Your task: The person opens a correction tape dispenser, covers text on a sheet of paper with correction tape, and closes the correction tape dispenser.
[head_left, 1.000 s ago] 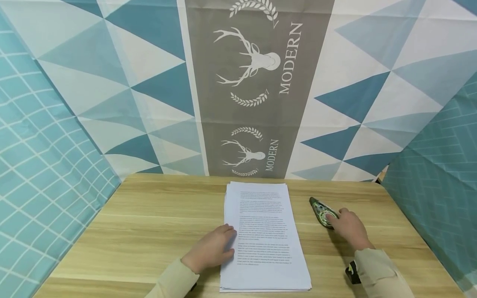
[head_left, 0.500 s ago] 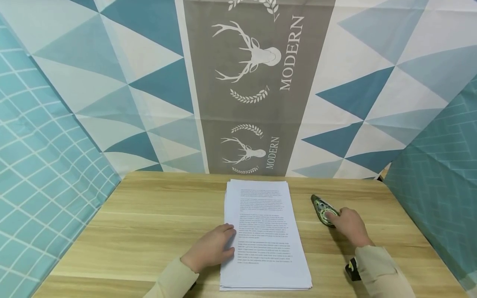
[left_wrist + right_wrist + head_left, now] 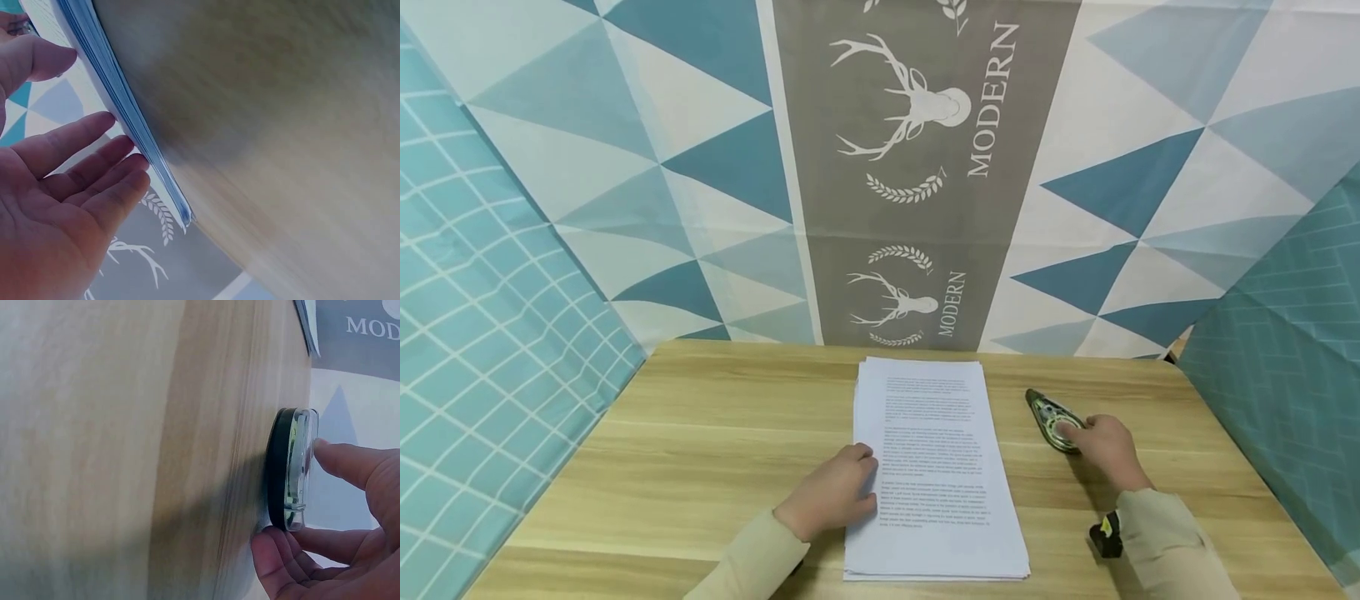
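A stack of printed paper [image 3: 936, 467] lies on the wooden table, its top sheet covered in lines of small text. My left hand [image 3: 829, 492] rests at the stack's left edge, thumb over the top sheet. In the left wrist view, the fingertips [image 3: 139, 164] touch the side of the stack, fingers only slightly bent. To the right of the paper lies a correction tape dispenser [image 3: 1049, 421] with a dark tip and a clear, green-patterned body. My right hand [image 3: 1111, 454] holds its rounded end: the right wrist view has the thumb [image 3: 340, 461] on top and curled fingers against the end.
Bare wood-grain tabletop [image 3: 722, 433] extends on both sides of the paper. A patterned curtain [image 3: 917, 183] with deer heads stands behind the table. Teal sheets [image 3: 497, 317] hang on the left and right. A small black device [image 3: 1106, 535] is on the right wrist.
The head view has shifted slightly, so table and paper sit a little higher in it. Both hands keep their places at the paper stack and the correction tape dispenser.
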A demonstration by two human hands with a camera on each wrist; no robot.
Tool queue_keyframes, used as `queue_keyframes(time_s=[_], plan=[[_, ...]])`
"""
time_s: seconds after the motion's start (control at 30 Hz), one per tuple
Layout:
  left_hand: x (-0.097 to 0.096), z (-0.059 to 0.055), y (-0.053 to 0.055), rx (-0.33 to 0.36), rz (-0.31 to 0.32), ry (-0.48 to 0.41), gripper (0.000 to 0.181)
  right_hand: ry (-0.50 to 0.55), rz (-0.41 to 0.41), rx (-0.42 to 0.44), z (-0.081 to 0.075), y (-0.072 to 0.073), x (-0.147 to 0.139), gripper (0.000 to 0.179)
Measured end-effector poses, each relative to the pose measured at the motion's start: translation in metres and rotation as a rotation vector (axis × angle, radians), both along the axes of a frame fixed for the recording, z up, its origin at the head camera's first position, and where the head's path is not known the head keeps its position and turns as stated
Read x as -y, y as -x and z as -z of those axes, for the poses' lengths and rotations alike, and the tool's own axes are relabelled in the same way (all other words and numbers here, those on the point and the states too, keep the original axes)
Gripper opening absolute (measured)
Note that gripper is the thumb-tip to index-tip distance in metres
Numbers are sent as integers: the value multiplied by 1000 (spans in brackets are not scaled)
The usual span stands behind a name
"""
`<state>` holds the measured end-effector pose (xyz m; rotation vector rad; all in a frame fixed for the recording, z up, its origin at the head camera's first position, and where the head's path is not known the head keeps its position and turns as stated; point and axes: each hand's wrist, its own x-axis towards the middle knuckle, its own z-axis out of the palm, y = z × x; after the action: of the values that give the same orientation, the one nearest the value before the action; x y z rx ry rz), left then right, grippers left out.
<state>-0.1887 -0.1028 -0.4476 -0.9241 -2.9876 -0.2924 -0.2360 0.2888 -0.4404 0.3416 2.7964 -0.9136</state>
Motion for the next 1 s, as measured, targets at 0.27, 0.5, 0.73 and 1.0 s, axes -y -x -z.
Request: queue_keyframes(time_s=[0.27, 0.5, 0.73, 1.0], plan=[[-3, -2, 5, -5, 4, -18, 40, 58, 65, -48, -1, 2, 0, 79], [-4, -1, 6, 11, 6, -25, 40, 251, 112, -78, 5, 2, 5, 72], [-4, 1, 3, 31, 12, -19, 40, 367, 153, -77, 5, -2, 8, 74], [-1, 2, -1, -20, 23, -65, 31, 433, 56, -99, -17, -8, 17, 70]])
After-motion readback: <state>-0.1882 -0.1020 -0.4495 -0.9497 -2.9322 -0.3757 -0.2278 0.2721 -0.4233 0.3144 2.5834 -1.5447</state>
